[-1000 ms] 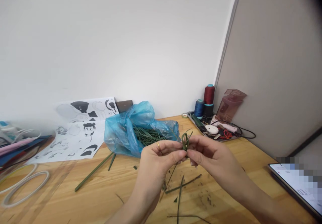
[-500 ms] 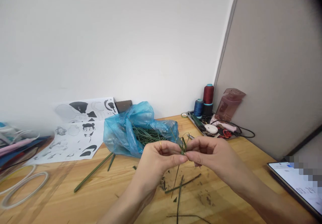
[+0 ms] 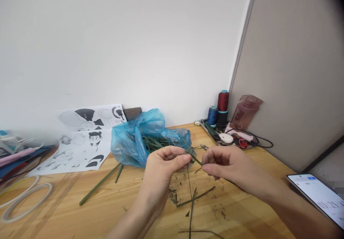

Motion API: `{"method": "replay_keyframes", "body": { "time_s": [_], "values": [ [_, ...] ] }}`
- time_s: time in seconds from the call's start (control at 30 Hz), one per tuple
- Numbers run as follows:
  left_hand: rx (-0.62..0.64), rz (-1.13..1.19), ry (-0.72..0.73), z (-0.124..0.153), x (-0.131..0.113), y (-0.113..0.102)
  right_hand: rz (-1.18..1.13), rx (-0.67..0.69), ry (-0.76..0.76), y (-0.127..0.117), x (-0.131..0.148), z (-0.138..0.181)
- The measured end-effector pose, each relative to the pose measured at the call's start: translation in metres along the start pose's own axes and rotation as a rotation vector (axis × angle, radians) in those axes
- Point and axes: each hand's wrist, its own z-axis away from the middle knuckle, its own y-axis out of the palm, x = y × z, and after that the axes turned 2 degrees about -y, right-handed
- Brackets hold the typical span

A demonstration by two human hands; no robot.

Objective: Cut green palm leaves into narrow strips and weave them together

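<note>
Between thumb and fingers, my left hand [image 3: 166,167] pinches a small folded piece of green leaf strips [image 3: 191,152]. One strip end runs from it to my right hand [image 3: 228,163], whose thumb and forefinger are closed on that end. A thin strand hangs down below the piece toward the table. Behind my left hand lies a blue plastic bag [image 3: 129,142], its mouth open on many green leaf strips [image 3: 154,143]. Loose cut strips [image 3: 192,203] and dark scraps lie on the table beneath my hands.
Printed sheets [image 3: 80,142] stand and lie at the left, near white cable loops [image 3: 27,203]. At the back right a tray [image 3: 212,133] holds odds and ends beside thread spools [image 3: 223,101] and a pink bottle [image 3: 245,111]. A phone [image 3: 317,196] lies far right.
My hands have moved apart: the left slightly leftward with the folded piece, the right drawing one strip end out to the right. The strips that stood up between the fingers now lie lower.
</note>
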Motion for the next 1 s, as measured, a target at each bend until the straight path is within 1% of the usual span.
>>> {"method": "replay_keyframes", "body": {
  "time_s": [0.13,0.23,0.33,0.43,0.57,0.67,0.87,0.93,1.0],
  "values": [
    [-0.043,-0.007,0.013,0.0,-0.003,0.002,0.11,0.021,-0.037,-0.013,0.003,0.0],
    [0.002,-0.05,0.005,0.001,-0.002,0.003,0.092,-0.015,-0.08,-0.011,0.005,0.001],
    [0.049,-0.083,0.004,0.003,0.001,0.003,0.065,-0.12,-0.107,0.0,0.008,0.004],
    [0.068,-0.107,-0.002,0.005,0.003,0.003,0.141,-0.252,-0.167,0.01,0.011,0.008],
    [0.078,-0.179,-0.004,0.007,0.001,0.005,0.226,-0.333,-0.202,0.01,0.014,0.011],
    [0.087,-0.274,0.038,0.009,-0.001,0.007,0.198,-0.333,-0.184,0.008,0.014,0.01],
    [0.129,-0.386,0.111,0.015,0.0,0.011,-0.019,-0.256,-0.109,0.011,0.012,0.008],
    [0.153,-0.415,0.1,0.015,0.0,0.011,-0.038,-0.27,-0.134,0.012,0.011,0.008],
    [0.192,-0.422,0.072,0.015,-0.001,0.01,0.001,-0.302,-0.184,0.012,0.012,0.009]
  ]
}}
